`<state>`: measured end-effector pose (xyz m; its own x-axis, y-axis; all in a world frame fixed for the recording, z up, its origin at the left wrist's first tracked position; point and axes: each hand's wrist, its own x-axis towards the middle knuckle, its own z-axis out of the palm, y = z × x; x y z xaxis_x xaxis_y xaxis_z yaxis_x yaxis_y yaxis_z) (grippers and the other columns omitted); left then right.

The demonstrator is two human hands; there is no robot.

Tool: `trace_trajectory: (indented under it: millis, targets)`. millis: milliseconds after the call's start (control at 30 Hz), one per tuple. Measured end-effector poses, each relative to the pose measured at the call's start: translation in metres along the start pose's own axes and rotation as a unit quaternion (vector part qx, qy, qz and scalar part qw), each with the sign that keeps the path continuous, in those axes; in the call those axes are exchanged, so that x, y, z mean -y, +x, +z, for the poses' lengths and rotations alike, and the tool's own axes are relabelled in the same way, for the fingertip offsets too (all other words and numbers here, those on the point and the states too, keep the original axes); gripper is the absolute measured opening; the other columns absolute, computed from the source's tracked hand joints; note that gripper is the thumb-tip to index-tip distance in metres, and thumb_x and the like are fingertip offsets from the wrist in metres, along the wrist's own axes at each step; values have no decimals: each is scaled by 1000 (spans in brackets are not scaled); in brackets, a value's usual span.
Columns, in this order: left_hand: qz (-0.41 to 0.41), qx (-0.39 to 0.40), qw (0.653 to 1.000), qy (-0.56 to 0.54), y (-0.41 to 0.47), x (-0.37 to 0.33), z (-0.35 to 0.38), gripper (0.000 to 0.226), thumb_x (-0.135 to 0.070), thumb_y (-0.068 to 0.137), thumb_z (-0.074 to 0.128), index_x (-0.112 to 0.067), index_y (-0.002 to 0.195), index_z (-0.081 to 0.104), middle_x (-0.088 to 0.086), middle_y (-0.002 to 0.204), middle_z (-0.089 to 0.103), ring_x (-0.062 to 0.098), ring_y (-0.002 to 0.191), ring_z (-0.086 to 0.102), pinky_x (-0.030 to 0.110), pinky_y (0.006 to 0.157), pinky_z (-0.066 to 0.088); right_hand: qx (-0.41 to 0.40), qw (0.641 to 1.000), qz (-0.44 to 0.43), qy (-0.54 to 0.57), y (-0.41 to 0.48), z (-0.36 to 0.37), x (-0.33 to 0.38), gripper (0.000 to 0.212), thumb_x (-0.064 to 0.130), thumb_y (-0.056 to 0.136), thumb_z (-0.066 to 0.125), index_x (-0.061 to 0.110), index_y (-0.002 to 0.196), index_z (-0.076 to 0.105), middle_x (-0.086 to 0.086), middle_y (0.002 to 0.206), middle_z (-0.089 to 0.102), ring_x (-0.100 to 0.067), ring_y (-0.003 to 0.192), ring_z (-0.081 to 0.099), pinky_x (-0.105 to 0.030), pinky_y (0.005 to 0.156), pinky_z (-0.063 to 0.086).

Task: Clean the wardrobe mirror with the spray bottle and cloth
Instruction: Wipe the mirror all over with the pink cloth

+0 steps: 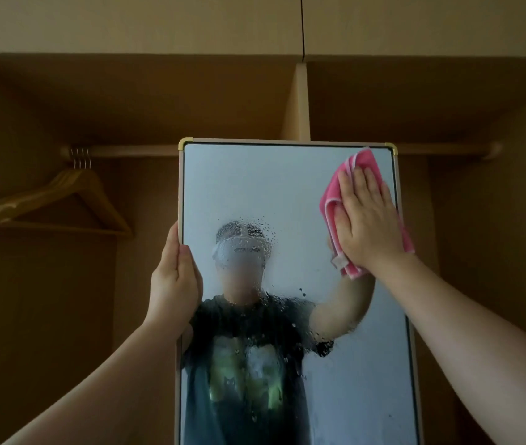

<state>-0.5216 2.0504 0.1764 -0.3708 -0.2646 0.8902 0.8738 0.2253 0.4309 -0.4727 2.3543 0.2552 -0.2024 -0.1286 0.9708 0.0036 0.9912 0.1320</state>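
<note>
A tall framed mirror (255,187) with gold corners stands in front of an open wardrobe. Spray droplets cover its middle part, and a person's reflection shows in it. My left hand (175,281) grips the mirror's left edge at mid height. My right hand (367,216) lies flat on a folded pink cloth (330,200) and presses it against the glass near the upper right corner. The spray bottle is not in view.
Several wooden hangers (62,200) hang on the wardrobe rail (127,150) at the upper left. A vertical divider (298,101) splits the shelf above the mirror. Closed cabinet doors (159,20) run along the top.
</note>
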Motion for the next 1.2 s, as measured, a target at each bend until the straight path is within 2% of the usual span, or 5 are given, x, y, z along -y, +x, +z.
trace_trajectory:
  millis: [467, 600, 800, 933, 1200]
  targets:
    - [18, 20, 999, 36, 0, 3, -1, 40, -36, 102, 32, -28, 140, 40, 0, 127, 62, -16, 82, 51, 14, 72, 42, -26, 1000, 1, -9, 31, -6, 12, 59, 42, 104, 11, 11, 155, 10, -12, 161, 14, -29, 149, 11, -42, 122, 4]
    - [17, 19, 1000, 15, -2, -1, -1, 38, -24, 104, 32, -28, 141, 41, -17, 116, 65, -12, 89, 59, 7, 73, 47, -28, 1000, -4, -2, 16, -3, 18, 59, 40, 104, 14, 11, 155, 11, -12, 161, 16, -29, 149, 13, -44, 122, 7]
    - [5, 30, 999, 23, -2, -10, -4, 49, -51, 94, 29, -37, 141, 39, 6, 124, 63, 26, 105, 64, 53, 86, 54, -13, 1000, -26, 4, -26, 7, 35, 60, 41, 104, 15, 11, 155, 12, -13, 160, 17, -29, 149, 10, -46, 122, 8]
    - [-15, 29, 999, 8, -5, -7, -4, 39, -35, 102, 32, -55, 135, 39, -12, 95, 70, 13, 68, 65, 40, 62, 58, -5, 998, -58, 10, -72, 17, 51, 61, 43, 104, 16, 11, 155, 8, -13, 161, 11, -29, 150, 5, -47, 122, 6]
    - [7, 26, 1000, 0, -4, -6, -3, 43, -28, 102, 31, -35, 143, 39, -40, 99, 61, -24, 82, 54, -6, 68, 36, 8, 993, -116, 6, -109, 24, 62, 62, 42, 102, 23, 12, 155, 11, -11, 161, 11, -29, 150, 8, -49, 121, 11]
